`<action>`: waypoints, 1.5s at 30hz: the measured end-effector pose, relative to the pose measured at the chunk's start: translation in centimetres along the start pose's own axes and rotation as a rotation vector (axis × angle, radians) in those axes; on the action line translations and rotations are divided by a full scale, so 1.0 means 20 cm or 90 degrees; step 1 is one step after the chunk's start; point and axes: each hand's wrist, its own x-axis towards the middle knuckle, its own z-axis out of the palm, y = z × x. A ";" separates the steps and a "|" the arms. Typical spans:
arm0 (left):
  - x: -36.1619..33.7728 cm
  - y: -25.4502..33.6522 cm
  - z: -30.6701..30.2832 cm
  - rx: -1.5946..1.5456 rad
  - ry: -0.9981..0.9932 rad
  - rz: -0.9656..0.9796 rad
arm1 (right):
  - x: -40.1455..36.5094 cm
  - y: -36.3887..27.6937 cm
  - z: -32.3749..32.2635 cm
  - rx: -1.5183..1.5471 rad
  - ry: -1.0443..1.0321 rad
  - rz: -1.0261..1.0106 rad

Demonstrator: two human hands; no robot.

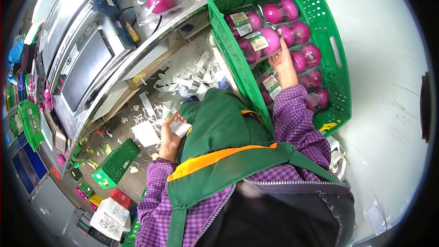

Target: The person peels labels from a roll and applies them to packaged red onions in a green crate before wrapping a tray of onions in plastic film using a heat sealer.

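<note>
My right hand (pixel 284 66) reaches into a green crate (pixel 336 23) and grips the near end of a clear-wrapped pack of purple onions (pixel 272 41). That pack bears a white and green label (pixel 258 42). Several similar onion packs (pixel 312 55) lie in rows around it, some of them labelled. Low in front of my green apron (pixel 228 123), my left hand (pixel 170 139) has its fingers curled round a white roll of labels (pixel 181 128). A bit of green shows at its fingertips.
Wrapped onions (pixel 162 0) sit on the metal counter at upper left, near a wrapping machine (pixel 87 68). Paper scraps (pixel 146 132) litter the floor beneath, where another green crate (pixel 116 163) stands. A white wall (pixel 384 64) rises at right.
</note>
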 end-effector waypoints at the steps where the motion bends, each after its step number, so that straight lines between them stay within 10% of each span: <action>1: -0.02 0.01 0.05 0.029 -0.003 0.005 | -0.01 -0.02 -0.02 0.003 0.004 -0.004; 13: -0.14 -0.05 0.93 0.393 -0.417 0.044 | -0.25 0.03 -0.08 0.017 -0.095 -0.075; 25: -0.15 -0.13 0.91 0.452 -0.394 0.030 | -0.14 -0.29 0.04 -0.441 -0.263 0.121; 34: -0.17 -0.14 0.95 0.454 -0.433 0.062 | -0.59 -0.29 -0.12 -0.352 -0.223 -0.066; 40: -0.21 -0.17 1.08 0.371 -0.542 0.046 | -0.98 -0.02 -0.23 0.233 -0.338 -0.150; 45: -0.14 -0.15 1.04 0.259 -0.584 -0.107 | -1.29 0.06 -0.13 0.076 -0.481 -0.236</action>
